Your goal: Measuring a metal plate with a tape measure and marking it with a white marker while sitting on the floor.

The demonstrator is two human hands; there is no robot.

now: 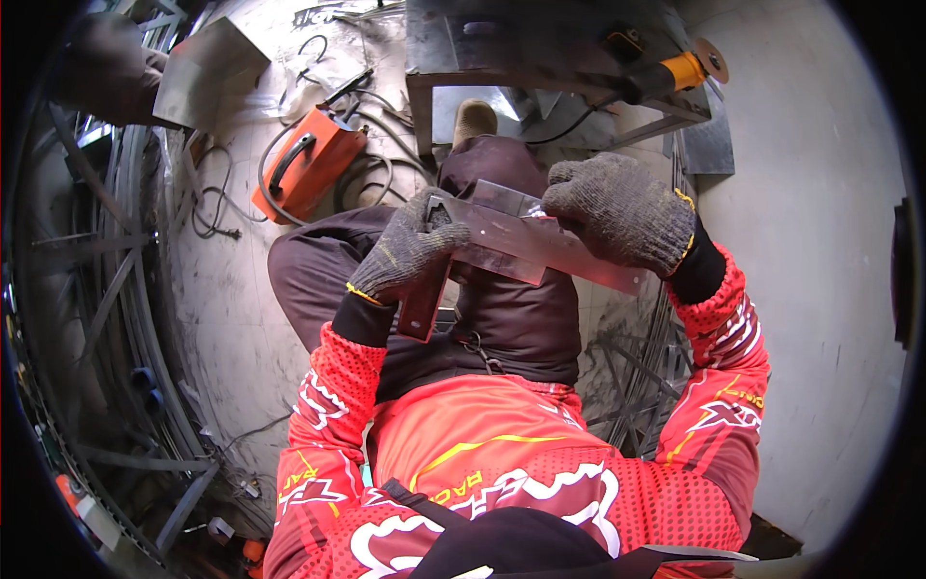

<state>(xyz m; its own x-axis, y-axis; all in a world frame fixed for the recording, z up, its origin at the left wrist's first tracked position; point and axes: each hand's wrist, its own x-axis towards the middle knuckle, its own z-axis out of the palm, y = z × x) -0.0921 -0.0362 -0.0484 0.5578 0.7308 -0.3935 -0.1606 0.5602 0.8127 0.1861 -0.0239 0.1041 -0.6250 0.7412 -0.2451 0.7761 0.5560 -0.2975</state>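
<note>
My left hand (410, 253), in a grey knit glove, grips a flat metal piece (424, 311) that hangs down toward my lap. My right hand (622, 212), also gloved, holds a longer flat metal plate (526, 246) that runs across between both hands. The two metal pieces meet near my left hand's fingers, at roughly a right angle. Both are held above my knees, which are in dark trousers. My sleeves are red with white markings.
An orange welding machine (307, 164) with cables sits on the concrete floor ahead left. A metal work table (540, 58) stands ahead, with an angle grinder (666, 72) on its right edge. Bent metal bars (106, 289) lie at left; a metal frame (632, 376) is at right.
</note>
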